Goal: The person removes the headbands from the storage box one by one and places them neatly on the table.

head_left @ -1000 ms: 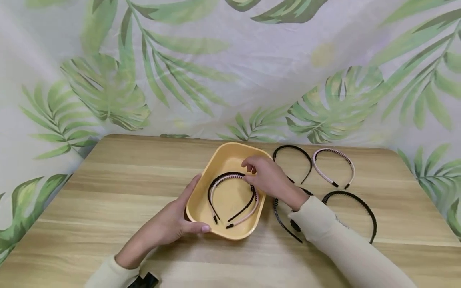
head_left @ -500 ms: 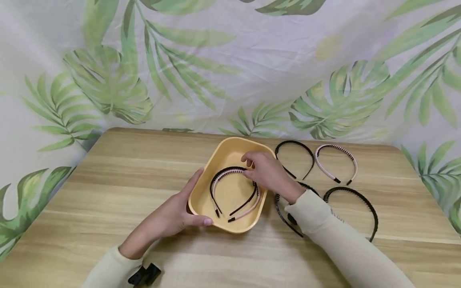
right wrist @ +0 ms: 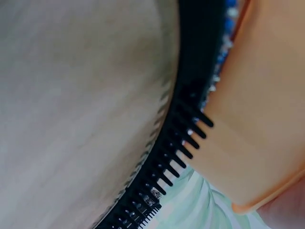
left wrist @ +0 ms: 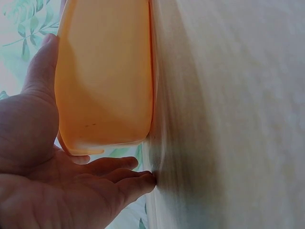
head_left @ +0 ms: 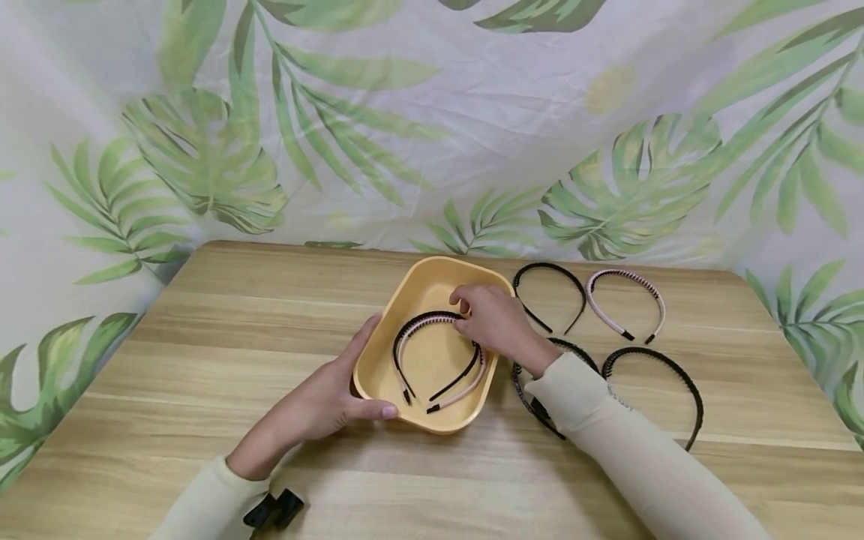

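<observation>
A yellow plastic bin [head_left: 466, 420] sits on the table before me. My left hand [head_left: 331, 397] holds its near left corner, thumb over the near rim and index finger along the left side; in the left wrist view the other fingers extend past the bin's wall [left wrist: 105, 86]. Inside lie a black headband [head_left: 400, 367] and a pink headband [head_left: 466, 391], nested together with their ends toward me. Over the bin's right rim reaches my right hand [head_left: 496, 319], fingers bent, pinching the upper right part of the black headband; its fingertips are partly hidden.
Right of the bin lie a thin black headband [head_left: 550, 265], a pink headband [head_left: 624, 274] and a thick black one [head_left: 688, 386]. Under my right wrist, a toothed headband [right wrist: 167, 129] with blue and silver beads stands close to the bin. A black clip-like object [head_left: 273, 510] is at my left sleeve.
The view shifts slightly as the head moves. Both hands keep nearly the same places on the bin and headbands; the right forearm moves slightly left.
</observation>
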`<action>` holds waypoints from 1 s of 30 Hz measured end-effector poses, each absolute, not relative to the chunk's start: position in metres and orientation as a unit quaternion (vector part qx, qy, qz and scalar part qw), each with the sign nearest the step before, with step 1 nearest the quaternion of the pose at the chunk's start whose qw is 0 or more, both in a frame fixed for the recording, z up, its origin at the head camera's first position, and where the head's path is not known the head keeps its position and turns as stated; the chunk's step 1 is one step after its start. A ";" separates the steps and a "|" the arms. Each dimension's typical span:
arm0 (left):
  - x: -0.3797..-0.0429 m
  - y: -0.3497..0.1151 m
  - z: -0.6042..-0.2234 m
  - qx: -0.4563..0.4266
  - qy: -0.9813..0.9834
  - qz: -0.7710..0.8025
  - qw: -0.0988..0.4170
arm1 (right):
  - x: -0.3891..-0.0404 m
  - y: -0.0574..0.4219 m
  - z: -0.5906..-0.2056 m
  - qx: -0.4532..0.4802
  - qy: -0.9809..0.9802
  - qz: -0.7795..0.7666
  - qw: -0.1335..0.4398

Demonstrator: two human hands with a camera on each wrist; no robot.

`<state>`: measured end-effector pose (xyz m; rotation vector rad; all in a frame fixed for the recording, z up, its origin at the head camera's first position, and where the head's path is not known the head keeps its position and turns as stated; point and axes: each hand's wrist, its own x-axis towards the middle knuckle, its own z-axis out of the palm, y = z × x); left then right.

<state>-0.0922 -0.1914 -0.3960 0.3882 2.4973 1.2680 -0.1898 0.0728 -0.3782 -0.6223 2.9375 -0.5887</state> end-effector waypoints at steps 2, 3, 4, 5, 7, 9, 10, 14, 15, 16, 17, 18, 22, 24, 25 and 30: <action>-0.093 -0.191 -0.396 0.136 0.873 0.443 0.155 | -0.191 0.072 -0.379 -0.202 0.961 -0.187 0.038; -0.093 -0.191 -0.397 0.137 0.873 0.441 0.152 | -0.191 0.072 -0.380 -0.200 0.961 -0.184 0.038; -0.093 -0.191 -0.397 0.139 0.874 0.440 0.150 | -0.191 0.072 -0.381 -0.200 0.962 -0.184 0.038; -0.093 -0.191 -0.398 0.140 0.876 0.437 0.148 | -0.192 0.072 -0.382 -0.200 0.962 -0.183 0.036; -0.092 -0.191 -0.398 0.141 0.876 0.437 0.146 | -0.192 0.071 -0.383 -0.201 0.962 -0.181 0.034; -0.092 -0.192 -0.398 0.142 0.875 0.439 0.145 | -0.192 0.071 -0.384 -0.202 0.962 -0.181 0.031; -0.092 -0.192 -0.398 0.142 0.874 0.441 0.147 | -0.192 0.071 -0.384 -0.203 0.962 -0.181 0.030; -0.092 -0.192 -0.397 0.141 0.871 0.446 0.149 | -0.190 0.071 -0.382 -0.202 0.962 -0.180 0.029; -0.092 -0.192 -0.397 0.140 0.871 0.446 0.150 | -0.190 0.071 -0.382 -0.202 0.962 -0.179 0.029; -0.092 -0.192 -0.397 0.140 0.871 0.446 0.149 | -0.190 0.071 -0.381 -0.201 0.963 -0.179 0.031; -0.092 -0.192 -0.397 0.140 0.872 0.445 0.149 | -0.189 0.070 -0.381 -0.201 0.963 -0.178 0.031; -0.092 -0.192 -0.397 0.140 0.871 0.446 0.150 | -0.189 0.070 -0.381 -0.200 0.963 -0.176 0.032; -0.092 -0.192 -0.397 0.141 0.873 0.444 0.147 | -0.189 0.069 -0.380 -0.195 0.965 -0.172 0.031; -0.091 -0.192 -0.398 0.142 0.873 0.443 0.145 | -0.189 0.069 -0.380 -0.193 0.966 -0.170 0.030; -0.091 -0.192 -0.398 0.142 0.874 0.442 0.144 | -0.189 0.069 -0.380 -0.193 0.966 -0.170 0.029; -0.091 -0.192 -0.398 0.141 0.877 0.438 0.141 | -0.189 0.068 -0.381 -0.190 0.966 -0.171 0.029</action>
